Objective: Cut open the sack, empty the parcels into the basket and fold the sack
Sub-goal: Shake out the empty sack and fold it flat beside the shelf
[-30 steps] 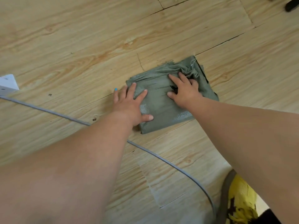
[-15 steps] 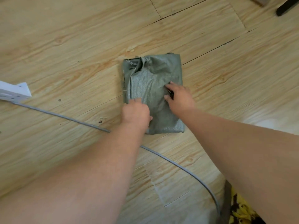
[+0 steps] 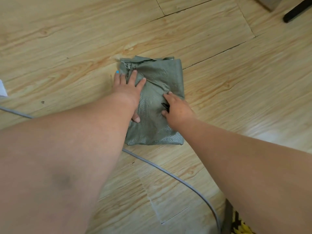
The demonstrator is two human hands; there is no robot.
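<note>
A grey-green woven sack (image 3: 160,71) lies folded into a small thick rectangle on the wooden floor. My left hand (image 3: 128,88) presses flat on its left half, fingers spread toward the bunched far corner. My right hand (image 3: 177,108) rests on the sack's right side, its fingers curled round a small black tool (image 3: 165,106) whose tip pokes out between thumb and forefinger. No parcels or basket are in view.
A grey cable (image 3: 168,173) curves across the floor just below the sack and under my left forearm. A white object (image 3: 2,88) shows at the left edge, a black leg (image 3: 297,10) at top right, and a yellow-black item (image 3: 239,225) at bottom right.
The sack was turned from tilted to square and folded narrower. My left hand went from curled at the near edge to flat, reaching up the sack. My right hand stayed on the right side.
</note>
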